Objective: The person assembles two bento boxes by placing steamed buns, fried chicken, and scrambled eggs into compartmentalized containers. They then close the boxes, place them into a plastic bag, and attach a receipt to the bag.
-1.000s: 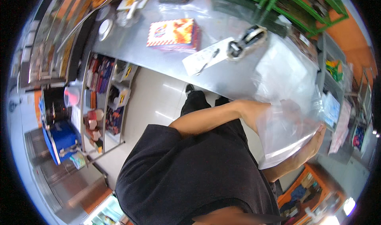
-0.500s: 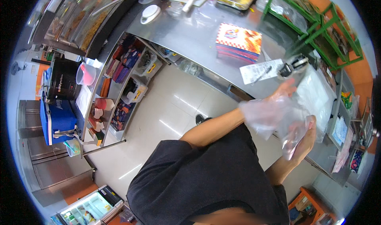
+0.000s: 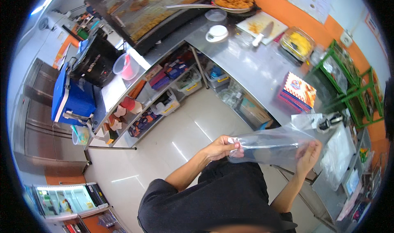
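A clear plastic bag [image 3: 266, 144] is stretched sideways between my two hands, in front of my body. My left hand [image 3: 225, 148] pinches its left end, with the thumb on top. At the other end my right hand [image 3: 308, 156] grips the bag, some of its fingers showing through the film. Just beyond the right hand, a pile of white plastic bags [image 3: 338, 151] lies on the steel counter. A stack of printed food boxes [image 3: 297, 92] stands on the counter past the bag. Close to it is a black device [image 3: 331, 121], too blurred to name.
Along the steel counter [image 3: 256, 75] are a white kitchen scale [image 3: 216, 33], a knife [image 3: 263, 34] on a white cutting board [image 3: 246, 25], a tray of yellow food [image 3: 298, 44] and green racks [image 3: 342, 68]. Shelves with bins [image 3: 191, 81] sit below. A blue cooler [image 3: 74, 97] stands at left.
The bag, crumpled and blurred before, is now drawn out lengthwise. My left hand has come back from the counter toward the left and nearer my body. The view has turned leftward.
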The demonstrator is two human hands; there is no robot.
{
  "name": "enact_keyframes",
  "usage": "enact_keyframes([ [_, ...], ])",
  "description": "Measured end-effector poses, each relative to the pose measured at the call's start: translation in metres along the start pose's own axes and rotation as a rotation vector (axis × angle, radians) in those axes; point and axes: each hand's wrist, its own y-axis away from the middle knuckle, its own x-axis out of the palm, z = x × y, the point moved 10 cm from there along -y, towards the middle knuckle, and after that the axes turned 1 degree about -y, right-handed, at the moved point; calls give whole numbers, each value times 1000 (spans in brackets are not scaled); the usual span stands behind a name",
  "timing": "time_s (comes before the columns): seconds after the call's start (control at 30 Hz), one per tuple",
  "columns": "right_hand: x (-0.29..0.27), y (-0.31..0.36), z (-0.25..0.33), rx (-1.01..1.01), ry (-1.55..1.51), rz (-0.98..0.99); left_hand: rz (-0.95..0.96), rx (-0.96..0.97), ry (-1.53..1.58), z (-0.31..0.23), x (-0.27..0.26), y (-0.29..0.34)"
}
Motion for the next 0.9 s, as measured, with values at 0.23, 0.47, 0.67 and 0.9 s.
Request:
enact_keyframes([
  [0.23, 130, 26, -23, -203, 560, 432, -471, 93, -14, 16, -55, 28],
  [0.47, 210, 131, -122, 660, -4, 868, -429, 189, 68, 25, -46, 35],
  [0.67, 177, 95, -168, 928, -715, 332, -906, 488, -371, -48, -126, 125],
  [0.9, 221, 50, -97, 289, -133, 567, -958, 765, -1795, -128, -27, 71],
])
